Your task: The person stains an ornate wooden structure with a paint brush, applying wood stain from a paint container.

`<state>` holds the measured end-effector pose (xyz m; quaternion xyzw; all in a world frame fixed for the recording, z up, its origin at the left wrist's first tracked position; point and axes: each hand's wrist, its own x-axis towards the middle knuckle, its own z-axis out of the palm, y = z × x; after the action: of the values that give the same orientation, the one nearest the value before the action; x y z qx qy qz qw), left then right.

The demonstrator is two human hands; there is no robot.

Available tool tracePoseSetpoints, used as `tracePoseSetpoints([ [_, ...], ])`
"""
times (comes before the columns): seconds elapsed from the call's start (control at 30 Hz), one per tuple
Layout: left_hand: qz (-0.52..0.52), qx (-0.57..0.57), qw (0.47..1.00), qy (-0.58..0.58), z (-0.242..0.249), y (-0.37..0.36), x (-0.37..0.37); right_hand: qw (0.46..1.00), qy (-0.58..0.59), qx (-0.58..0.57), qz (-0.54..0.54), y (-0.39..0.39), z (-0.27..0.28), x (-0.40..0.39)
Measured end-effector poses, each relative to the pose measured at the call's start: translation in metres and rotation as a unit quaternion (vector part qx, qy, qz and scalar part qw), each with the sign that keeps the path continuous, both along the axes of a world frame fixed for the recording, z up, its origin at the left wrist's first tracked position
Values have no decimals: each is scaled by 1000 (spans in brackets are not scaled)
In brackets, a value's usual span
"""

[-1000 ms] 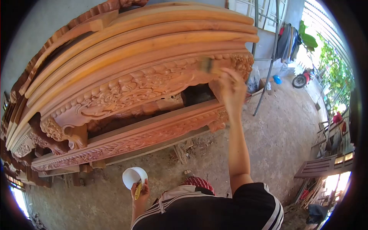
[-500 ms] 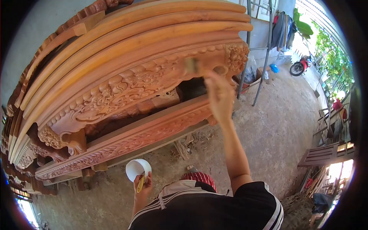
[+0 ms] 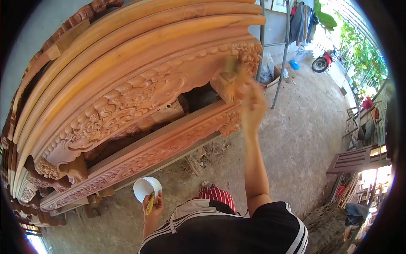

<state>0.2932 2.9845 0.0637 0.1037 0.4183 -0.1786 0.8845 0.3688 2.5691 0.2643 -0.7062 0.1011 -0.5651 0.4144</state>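
Note:
My right hand (image 3: pixel 253 106) is raised and closed on a paintbrush (image 3: pixel 231 67), blurred by motion, whose bristles touch the right end of a large carved wooden panel (image 3: pixel 127 99). The panel has floral relief and leans among several curved wooden mouldings (image 3: pixel 139 38). My left hand (image 3: pixel 153 207) is low near my body, gripping a small white cup (image 3: pixel 146 188) together with a thin yellow stick (image 3: pixel 150 205). A long carved rail (image 3: pixel 139 156) lies below the panel.
A metal frame (image 3: pixel 277 80) stands right of the panel on bare concrete floor (image 3: pixel 304 139). A red motorbike (image 3: pixel 321 63) and plants are at the far right. Wooden slats and a bench (image 3: pixel 355 161) lie at the right edge. Wood scraps (image 3: pixel 192 163) sit under the rail.
My right hand swept the brush left along the carved edge, then back right toward the panel's end corner. The view shifted. The left hand kept the cup still.

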Motion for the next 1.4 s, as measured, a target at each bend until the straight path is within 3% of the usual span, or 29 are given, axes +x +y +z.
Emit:
tracePoseSetpoints([
  [0.07,3,8,1000,-11,-1,-3,3,988,-107,102,-37,-30,4,-1],
  [0.1,9,6,1000,-8,-2,-6,4,989,-104,101,-30,-42,3,4],
  [0.17,23,27,999,3,-7,-10,2,989,-83,4,-121,-55,-8,14],
  [0.2,14,21,1000,13,-8,-11,2,996,-18,-1,-89,-54,-14,16],
  [0.3,-18,-42,999,0,-2,-17,6,997,-21,-75,16,-7,-11,7],
  [0.33,-12,-13,1000,-19,-4,-19,6,996,-23,-74,40,2,-10,1],
  [0.43,26,-23,999,-33,-16,-20,8,996,-32,-40,73,15,-13,-2],
  [0.5,48,-20,998,-27,-10,-27,8,991,-73,104,45,19,-16,6],
  [0.53,36,-23,998,-43,-7,-30,9,991,-71,99,60,27,-15,8],
  [0.6,43,-1,997,-61,-15,-30,5,968,42,-230,88,54,-15,0],
  [0.7,66,-16,997,-35,2,-35,1,975,0,-164,152,77,-11,-4],
  [0.73,77,-4,996,-43,9,-37,-2,987,-24,-81,139,81,-13,0],
  [0.77,87,-6,995,-42,10,-34,-2,985,-24,-84,149,86,-13,2],
  [0.83,88,-33,995,-42,5,-26,-9,956,47,-234,168,99,-13,1],
  [0.87,94,-38,994,-45,-5,-20,-13,930,97,-267,235,112,-16,-1],
  [0.97,105,-44,993,-15,8,-13,-19,932,71,-240,263,122,-13,-7],
  [1.0,110,-44,993,-17,10,-7,-22,949,7,-207,238,120,-10,-1],
  [1.1,131,-56,990,-25,7,7,-32,972,-20,-140,188,130,0,0],
  [1.13,152,-48,987,-24,3,13,-37,953,-2,-247,175,132,-1,0],
  [1.17,173,-40,984,-24,0,19,-39,954,0,-250,167,137,2,-3],
  [1.23,162,-32,986,-16,0,30,-43,915,93,-169,355,151,9,-9],
  [1.27,165,-30,986,2,-2,36,-45,937,38,-196,286,147,15,-9],
  [1.33,176,-33,984,17,0,45,-47,981,-35,-142,129,133,31,-4],
  [1.4,193,-28,981,-4,6,53,-53,988,-80,-129,29,114,51,7],
])
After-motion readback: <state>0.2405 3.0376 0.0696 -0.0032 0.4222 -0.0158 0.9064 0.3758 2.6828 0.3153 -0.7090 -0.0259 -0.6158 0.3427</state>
